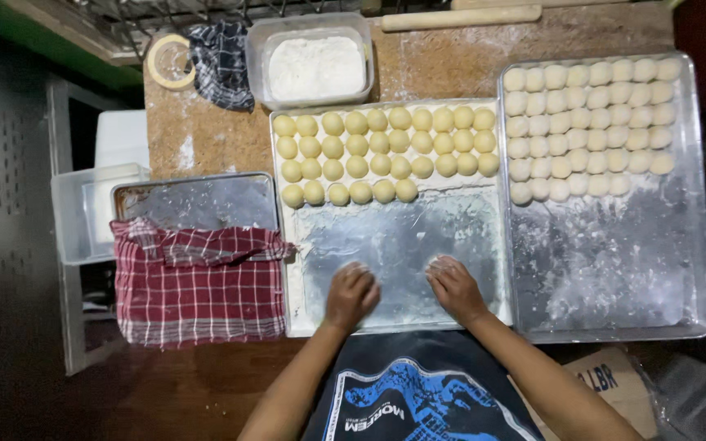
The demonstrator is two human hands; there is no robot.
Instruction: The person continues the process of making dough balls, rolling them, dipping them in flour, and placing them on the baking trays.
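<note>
Head view: both hands press palm-down, fingers curled, on the floured middle tray [402, 245]. The left hand [351, 294] and right hand [453, 287] each cup something hidden (likely dough, but I cannot tell). Yellow dough balls [386, 153] fill the tray's far half. A red checked cloth [198, 282] lies just left of it.

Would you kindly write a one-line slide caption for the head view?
Both hands, left hand and right hand, press down on the floured middle tray below rows of dough balls.
</note>
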